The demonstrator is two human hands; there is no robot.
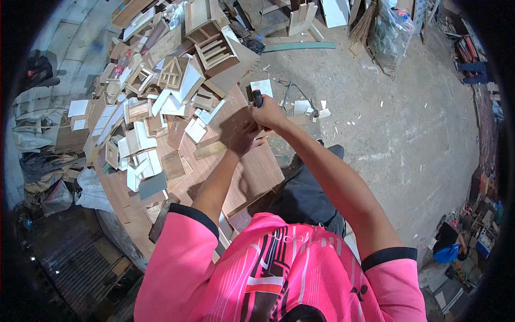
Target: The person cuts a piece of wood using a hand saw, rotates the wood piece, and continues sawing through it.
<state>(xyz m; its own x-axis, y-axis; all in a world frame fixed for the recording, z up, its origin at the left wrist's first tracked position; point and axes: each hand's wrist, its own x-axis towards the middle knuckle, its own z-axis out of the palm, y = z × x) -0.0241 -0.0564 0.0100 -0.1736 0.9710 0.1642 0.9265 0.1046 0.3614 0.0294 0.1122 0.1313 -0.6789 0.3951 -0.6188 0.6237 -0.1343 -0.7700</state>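
My right hand (270,114) is closed around a dark-handled tool with a red part (258,99), held over the right edge of a brown wooden board (256,173) on the worktable. My left hand (244,136) presses flat on that board, just left of and below the right hand. A pale wooden strip (210,149) lies on the board right beside the left hand. Whether the tool is a knife or something else I cannot tell.
Several small white and brown cut wood pieces (140,144) and little wooden house-like frames (173,73) crowd the table's left and far side. A shelf-like wooden box (213,47) stands at the back. Scraps litter the concrete floor (397,129) on the right. A broom (363,21) leans far off.
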